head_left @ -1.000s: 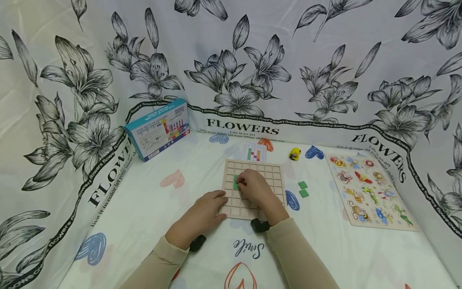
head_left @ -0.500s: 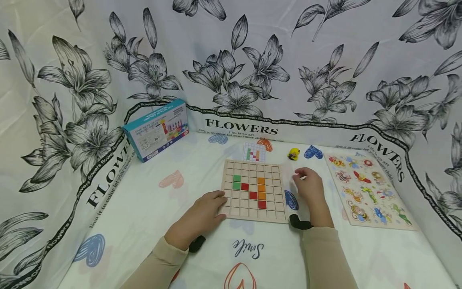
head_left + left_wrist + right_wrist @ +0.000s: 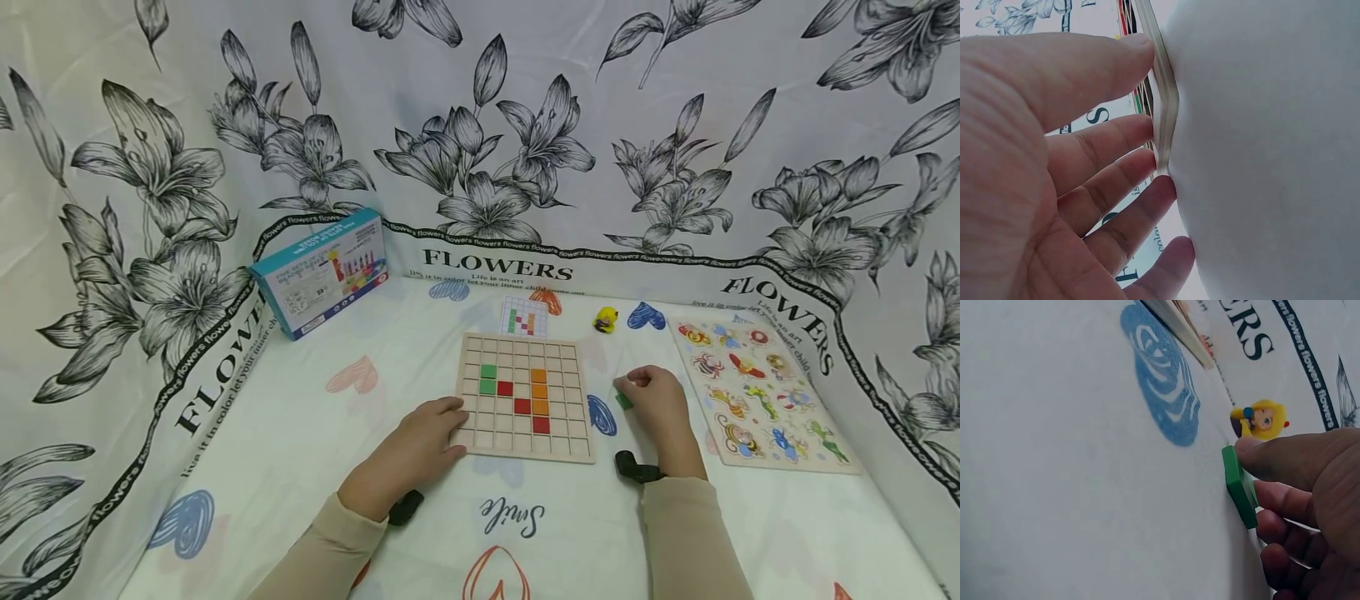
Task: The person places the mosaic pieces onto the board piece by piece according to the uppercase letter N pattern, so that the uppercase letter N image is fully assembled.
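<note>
My left hand (image 3: 416, 437) rests its extended fingers and thumb against the left edge of a wooden grid board (image 3: 471, 433). In the left wrist view those fingertips (image 3: 1163, 187) touch the board's side (image 3: 1166, 106). On the board lie two green tiles (image 3: 487, 379), three red tiles (image 3: 522, 406) and three orange tiles (image 3: 539, 392). Right of the board, my right hand (image 3: 660, 400) pinches a green tile between thumb and index finger, mostly hidden by the fingers. Another green tile (image 3: 1236, 478) lies on the cloth just beside it, at the fingertips.
A printed pattern card (image 3: 523, 317) lies behind the board, a small yellow figure (image 3: 606, 319) to its right. At the right is an insect puzzle board (image 3: 761, 396). A blue and white box (image 3: 322, 275) stands at the back left, before the flowered curtain (image 3: 495, 125).
My right hand has left the green tiles on the board, moved right and come down at the loose green tiles. The left hand stays at the board's edge.
</note>
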{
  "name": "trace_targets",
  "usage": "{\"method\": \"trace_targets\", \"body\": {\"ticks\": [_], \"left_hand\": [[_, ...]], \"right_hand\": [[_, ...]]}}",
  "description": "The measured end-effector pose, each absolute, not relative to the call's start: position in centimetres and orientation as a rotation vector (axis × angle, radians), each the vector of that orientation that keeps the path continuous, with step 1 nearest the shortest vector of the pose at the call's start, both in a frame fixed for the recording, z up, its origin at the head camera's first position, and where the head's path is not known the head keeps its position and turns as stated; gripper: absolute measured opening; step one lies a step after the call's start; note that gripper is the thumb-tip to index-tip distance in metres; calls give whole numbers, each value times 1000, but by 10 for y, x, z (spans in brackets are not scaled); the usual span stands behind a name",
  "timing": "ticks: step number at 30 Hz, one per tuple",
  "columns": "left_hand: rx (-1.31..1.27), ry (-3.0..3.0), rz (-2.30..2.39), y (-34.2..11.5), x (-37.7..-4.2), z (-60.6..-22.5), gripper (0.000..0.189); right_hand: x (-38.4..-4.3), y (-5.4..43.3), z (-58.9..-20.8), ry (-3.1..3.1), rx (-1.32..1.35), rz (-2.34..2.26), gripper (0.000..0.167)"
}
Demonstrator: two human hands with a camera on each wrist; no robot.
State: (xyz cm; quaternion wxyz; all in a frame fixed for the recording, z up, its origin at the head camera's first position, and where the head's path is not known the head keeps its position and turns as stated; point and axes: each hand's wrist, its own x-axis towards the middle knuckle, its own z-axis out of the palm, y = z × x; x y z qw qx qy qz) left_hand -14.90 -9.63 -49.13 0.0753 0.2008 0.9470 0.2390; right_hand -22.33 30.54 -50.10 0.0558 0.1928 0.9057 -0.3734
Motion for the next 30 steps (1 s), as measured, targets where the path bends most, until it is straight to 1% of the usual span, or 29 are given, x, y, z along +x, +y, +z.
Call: {"method": "trace_targets", "body": {"ticks": [8, 11, 16, 19, 25, 28, 30], "left_hand": [[613, 2843, 713, -96, -148, -491, 55], [620, 2843, 715, -96, -148, -489, 55], [624, 2842, 721, -97, -147, -488, 54], [623, 2846, 714, -97, -148, -488, 54], [633, 2848, 717, -99, -148, -488, 54], [654, 2847, 723, -100, -149, -489, 53], [668, 2846, 724, -100, -150, -490, 52]], "right_hand": [[-224, 302, -501, 2768, 555, -1151, 37], [-224, 298, -498, 2782, 550, -1184, 32], [-222, 273, -484, 2844, 498, -1203, 24], [-220, 238, -474, 2885, 336, -1199, 19], [-214, 160, -470, 2869, -178, -1142, 8], [-212, 136, -473, 2852, -363, -1073, 5], [-211, 126, -474, 2856, -424, -1041, 4]]}}
